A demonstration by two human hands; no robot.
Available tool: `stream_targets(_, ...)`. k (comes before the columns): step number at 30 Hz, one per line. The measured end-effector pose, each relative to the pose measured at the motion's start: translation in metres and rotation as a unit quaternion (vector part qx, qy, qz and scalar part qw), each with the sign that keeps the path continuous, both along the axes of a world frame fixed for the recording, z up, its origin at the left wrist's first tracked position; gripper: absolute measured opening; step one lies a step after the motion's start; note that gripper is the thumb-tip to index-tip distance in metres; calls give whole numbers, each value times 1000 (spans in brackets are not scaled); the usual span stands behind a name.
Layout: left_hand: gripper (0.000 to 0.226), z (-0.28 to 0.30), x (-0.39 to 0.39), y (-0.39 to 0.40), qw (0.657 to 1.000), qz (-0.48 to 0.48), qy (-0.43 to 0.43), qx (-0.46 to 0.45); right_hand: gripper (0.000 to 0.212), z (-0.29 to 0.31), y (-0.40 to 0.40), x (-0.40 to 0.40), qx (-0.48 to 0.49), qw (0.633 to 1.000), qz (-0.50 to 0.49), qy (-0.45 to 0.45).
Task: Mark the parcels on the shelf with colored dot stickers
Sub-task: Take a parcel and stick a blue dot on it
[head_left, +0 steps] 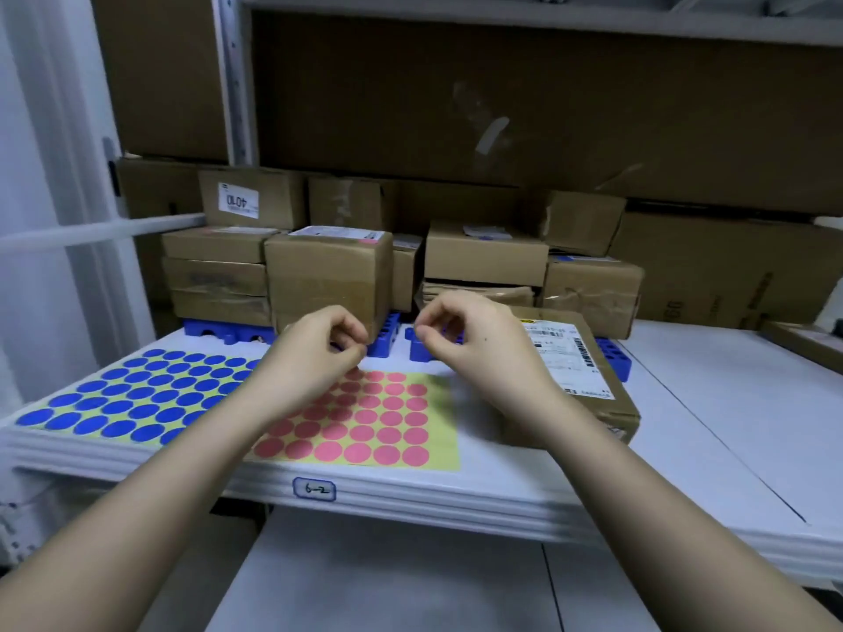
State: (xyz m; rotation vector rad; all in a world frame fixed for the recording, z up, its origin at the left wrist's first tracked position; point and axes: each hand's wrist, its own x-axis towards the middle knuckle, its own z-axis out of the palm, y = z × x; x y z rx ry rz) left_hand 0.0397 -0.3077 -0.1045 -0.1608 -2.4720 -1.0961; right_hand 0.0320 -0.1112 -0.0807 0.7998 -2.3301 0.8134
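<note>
A yellow sheet of pink dot stickers (383,421) lies flat at the shelf's front. A sheet of blue dot stickers (137,394) lies to its left. My left hand (319,353) hovers over the pink sheet's far edge, thumb and forefinger pinched together. My right hand (470,344) is level with it, a little to the right, also pinched. No sticker shows in either pinch. Behind the hands stands a tall brown parcel (328,275) with a pink dot (372,238) on its top label. A flat parcel with a white label (579,371) lies under my right wrist.
Several more brown parcels (483,257) are stacked at the back on blue plastic pallets (387,346). Large cartons (502,107) fill the rear. The white shelf (707,426) has a tag reading 6-2 (314,489) on its front edge. A metal upright (232,75) stands at back left.
</note>
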Motion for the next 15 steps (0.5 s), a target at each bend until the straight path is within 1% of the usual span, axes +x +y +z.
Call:
stream_targets(4,21,-6,9,-34,1000,27,-14,-1,5,-8,-44,-1,50,998,34,-35)
stream_targets(7,23,-11,16,-58,999,42,-27,-6,8,-15,-74,-6,87,993,50,-62)
stream_targets(9,20,-14,21,-72,998,51,-37,1,10,-19,-92,-11,107,988,56,-98)
stream_targets(12,18,-21,24,-90,996,67,-50,-9,10,-23,-114,-18,101,977,77,-168)
stream_targets(15,21,-29,26,-104,994,79,-71,-18,11,-27,-131,-22,114,966,94,-213)
